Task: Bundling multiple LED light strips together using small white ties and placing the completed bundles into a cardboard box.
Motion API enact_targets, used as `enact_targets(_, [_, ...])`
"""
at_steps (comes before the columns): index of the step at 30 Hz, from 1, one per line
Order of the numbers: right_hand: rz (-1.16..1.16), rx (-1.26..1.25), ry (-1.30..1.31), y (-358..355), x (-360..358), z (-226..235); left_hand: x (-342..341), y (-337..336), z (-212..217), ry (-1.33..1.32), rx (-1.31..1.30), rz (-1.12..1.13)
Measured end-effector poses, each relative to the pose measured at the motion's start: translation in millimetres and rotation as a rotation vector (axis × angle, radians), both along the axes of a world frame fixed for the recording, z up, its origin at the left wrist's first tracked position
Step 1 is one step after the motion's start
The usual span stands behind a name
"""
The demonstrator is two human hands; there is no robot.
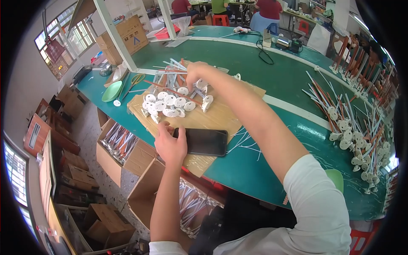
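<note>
A black phone [206, 142] lies on a flat piece of cardboard [229, 111]. Beside its left end is my left hand [171, 143], fingers loosely curled and thumb apart over the phone's corner; nothing shows in its grasp. My right hand [197, 73] reaches across to a pile of white round discs [170, 100] with thin white and brown strips attached. Its fingers bend down and close in among the pieces. What they pinch, if anything, is hidden. Clear plastic wrap [163, 79] covers some of the strips.
Left of the pile lie scissors [138, 79] and a green dish [112, 91]. Open cartons [123, 146] of strips stand below the table edge. More disc pieces [352, 140] are heaped at right. Loose white ties [248, 142] lie near the phone. Other people [266, 15] sit far back.
</note>
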State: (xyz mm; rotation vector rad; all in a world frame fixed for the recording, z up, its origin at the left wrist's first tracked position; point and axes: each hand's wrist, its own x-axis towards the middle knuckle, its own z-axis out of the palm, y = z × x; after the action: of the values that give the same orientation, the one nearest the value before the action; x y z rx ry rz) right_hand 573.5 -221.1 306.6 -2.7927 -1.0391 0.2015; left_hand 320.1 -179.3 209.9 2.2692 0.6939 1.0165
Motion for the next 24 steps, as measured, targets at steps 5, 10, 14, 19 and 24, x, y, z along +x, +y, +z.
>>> enact_targets(5, [-0.060,0.068,0.303,7.5,15.4,-6.3,2.9,-1.4,-1.0,-0.009,0.011,-0.015])
enact_targets(10, [-0.044,0.158,0.407,14.7,22.3,-8.2,0.0,1.8,-1.0,-0.024,0.005,-0.022])
enact_targets(14, [-0.157,0.247,0.482,16.5,30.9,-6.0,2.0,1.4,-2.4,-0.016,0.013,-0.018])
enact_targets(19, [-0.099,0.224,0.386,18.4,29.4,-7.3,2.0,4.0,-4.7,-0.009,0.038,-0.022])
enact_targets(24, [-0.044,0.320,0.442,-15.1,37.5,9.3,2.6,0.1,0.1,0.011,0.048,-0.023])
